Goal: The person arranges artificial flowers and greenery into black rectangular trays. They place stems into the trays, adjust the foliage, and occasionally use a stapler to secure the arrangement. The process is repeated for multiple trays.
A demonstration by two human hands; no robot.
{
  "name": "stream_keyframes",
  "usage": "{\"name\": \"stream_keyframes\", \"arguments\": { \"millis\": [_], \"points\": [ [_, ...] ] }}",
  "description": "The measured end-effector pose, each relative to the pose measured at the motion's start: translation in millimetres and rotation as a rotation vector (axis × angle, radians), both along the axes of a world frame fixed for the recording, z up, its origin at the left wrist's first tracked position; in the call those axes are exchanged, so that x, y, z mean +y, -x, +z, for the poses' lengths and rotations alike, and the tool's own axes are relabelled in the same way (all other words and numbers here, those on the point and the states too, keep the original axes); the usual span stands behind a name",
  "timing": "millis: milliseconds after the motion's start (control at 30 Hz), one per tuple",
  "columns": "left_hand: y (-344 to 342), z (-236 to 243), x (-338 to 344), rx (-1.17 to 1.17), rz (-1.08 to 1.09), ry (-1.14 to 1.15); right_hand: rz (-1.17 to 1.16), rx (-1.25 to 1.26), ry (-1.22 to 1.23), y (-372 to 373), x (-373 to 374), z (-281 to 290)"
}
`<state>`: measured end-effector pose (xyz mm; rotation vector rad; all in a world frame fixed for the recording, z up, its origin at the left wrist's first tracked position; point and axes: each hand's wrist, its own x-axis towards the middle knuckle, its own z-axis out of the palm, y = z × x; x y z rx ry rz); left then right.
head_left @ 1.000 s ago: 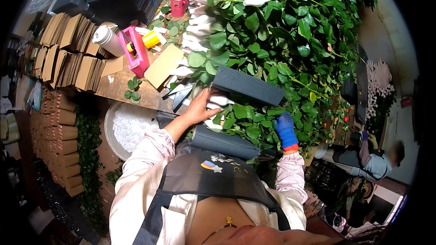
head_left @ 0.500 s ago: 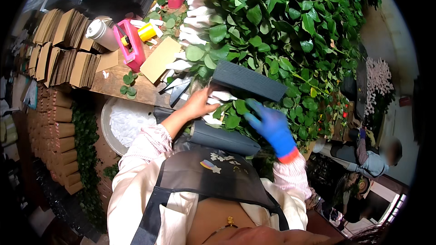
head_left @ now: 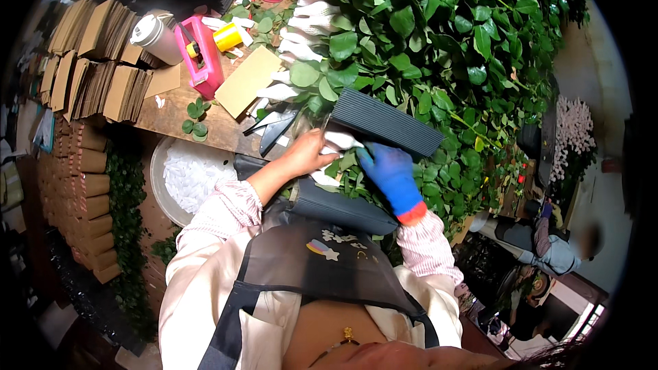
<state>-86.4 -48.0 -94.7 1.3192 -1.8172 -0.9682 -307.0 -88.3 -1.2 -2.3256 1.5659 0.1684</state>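
Note:
A flower with its head in a white net sleeve (head_left: pixel 343 140) lies between my two hands, over a leafy bundle. My bare left hand (head_left: pixel 303 153) curls its thumb and fingers at the head end of that flower. My right hand (head_left: pixel 391 173), in a blue glove with an orange-red cuff, has its fingertips drawn together at the stem just below the head; the glove hides part of the stem. Behind the hands stands one flap of dark corrugated sheet (head_left: pixel 387 123), and another rolled flap (head_left: pixel 343 209) lies in front, against my apron. White-handled scissors (head_left: pixel 274 129) rest beside my left hand.
Leafy stems with netted heads (head_left: pixel 439 55) pile up at the back right. On the wooden table (head_left: pixel 164 118) are a cardboard piece (head_left: pixel 248 81), a pink tape dispenser (head_left: pixel 199 58) and a lidded cup (head_left: pixel 156 40). A basin (head_left: pixel 159 181) of white sleeves stands lower left. Another person (head_left: pixel 558 253) is at far right.
My gloved right hand has moved left and in to the netted flower's stem, its fingers drawn closer together. My left hand stays by the flower head. The whole view has shifted slightly.

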Motion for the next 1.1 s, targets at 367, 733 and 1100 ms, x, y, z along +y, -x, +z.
{"name": "stream_keyframes", "arguments": {
  "millis": [367, 733, 1100],
  "points": [
    [8.2, 24.1, -2.4, 0.168, 0.267, -0.095, 0.066, 0.086, 0.130, 6.5, -0.8, -63.6],
    [-36.8, 9.9, 12.2, 0.608, 0.481, -0.190, -0.066, 0.102, -0.226, 1.4, -11.6, -53.5],
    [-12.5, 3.3, 8.5, 0.249, 0.300, -0.431, 0.061, 0.061, 0.147, -3.8, 1.7, -62.5]
  ]
}}
